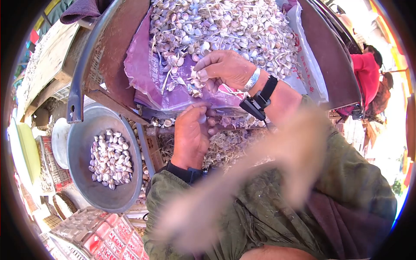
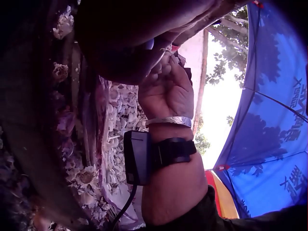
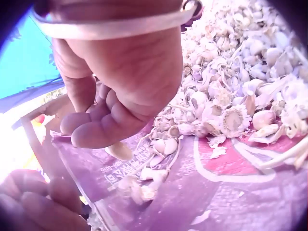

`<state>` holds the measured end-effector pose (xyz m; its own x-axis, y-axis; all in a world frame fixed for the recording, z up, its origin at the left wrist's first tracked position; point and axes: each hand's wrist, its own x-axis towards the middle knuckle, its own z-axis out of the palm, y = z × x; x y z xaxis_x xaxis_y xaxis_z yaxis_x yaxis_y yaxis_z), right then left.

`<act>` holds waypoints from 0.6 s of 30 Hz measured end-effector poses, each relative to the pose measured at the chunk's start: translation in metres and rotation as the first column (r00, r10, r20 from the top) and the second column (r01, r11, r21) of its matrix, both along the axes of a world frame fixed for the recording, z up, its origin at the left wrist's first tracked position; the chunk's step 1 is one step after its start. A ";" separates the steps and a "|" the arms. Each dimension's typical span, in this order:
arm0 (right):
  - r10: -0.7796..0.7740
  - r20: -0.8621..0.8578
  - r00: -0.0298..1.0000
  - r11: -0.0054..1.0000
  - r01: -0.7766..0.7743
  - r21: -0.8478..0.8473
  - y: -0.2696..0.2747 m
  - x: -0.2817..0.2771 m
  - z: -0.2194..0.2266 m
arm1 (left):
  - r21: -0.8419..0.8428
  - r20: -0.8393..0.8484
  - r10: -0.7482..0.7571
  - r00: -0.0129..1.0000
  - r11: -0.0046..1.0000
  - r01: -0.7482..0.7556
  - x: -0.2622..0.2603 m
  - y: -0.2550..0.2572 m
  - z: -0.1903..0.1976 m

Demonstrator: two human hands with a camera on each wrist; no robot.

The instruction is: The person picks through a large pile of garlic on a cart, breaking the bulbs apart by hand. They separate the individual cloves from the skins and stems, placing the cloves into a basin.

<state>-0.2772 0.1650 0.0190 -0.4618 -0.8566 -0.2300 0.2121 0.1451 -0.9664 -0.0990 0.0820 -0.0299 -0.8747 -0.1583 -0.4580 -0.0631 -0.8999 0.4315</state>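
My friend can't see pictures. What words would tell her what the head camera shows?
A person's right hand picks at a big pile of garlic spread on a purple sack, while the left hand holds a clove just below. A grey metal bowl of separated cloves sits to the left.

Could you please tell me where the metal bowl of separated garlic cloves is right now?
In the head view, the metal bowl sits at lower left, just left of the left hand and below the garlic pile on the purple sack.

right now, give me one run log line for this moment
left hand: holds garlic clove | right hand: picks at garlic pile on purple sack | grey basin: holds cloves
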 end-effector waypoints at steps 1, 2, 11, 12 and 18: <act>-0.015 0.012 1.000 1.000 0.015 0.010 0.003 0.004 0.004 | -0.004 -0.015 0.005 1.000 1.000 -0.005 -0.001 -0.001 -0.002; -0.013 0.034 0.999 1.000 0.013 -0.006 0.006 0.003 0.003 | -0.008 -0.031 0.011 0.999 1.000 -0.011 -0.002 -0.002 -0.003; 0.109 0.228 0.967 0.992 -0.092 -0.084 0.026 0.012 -0.006 | -0.093 -0.291 0.022 0.956 0.994 -0.052 -0.009 -0.002 0.001; 0.119 0.256 0.959 0.990 -0.096 -0.100 0.028 0.013 -0.010 | -0.100 -0.315 0.011 0.949 0.994 -0.045 -0.009 -0.002 0.000; 0.133 0.314 0.940 0.984 -0.086 -0.157 0.035 0.025 -0.011 | -0.117 -0.201 0.004 0.980 0.993 -0.028 -0.012 -0.003 -0.006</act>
<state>-0.2525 0.1997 0.0077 -0.2845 -0.9318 -0.2256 0.5055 0.0541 -0.8612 -0.1107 0.0795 -0.0362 -0.9437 -0.2156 -0.2509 0.0495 -0.8419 0.5374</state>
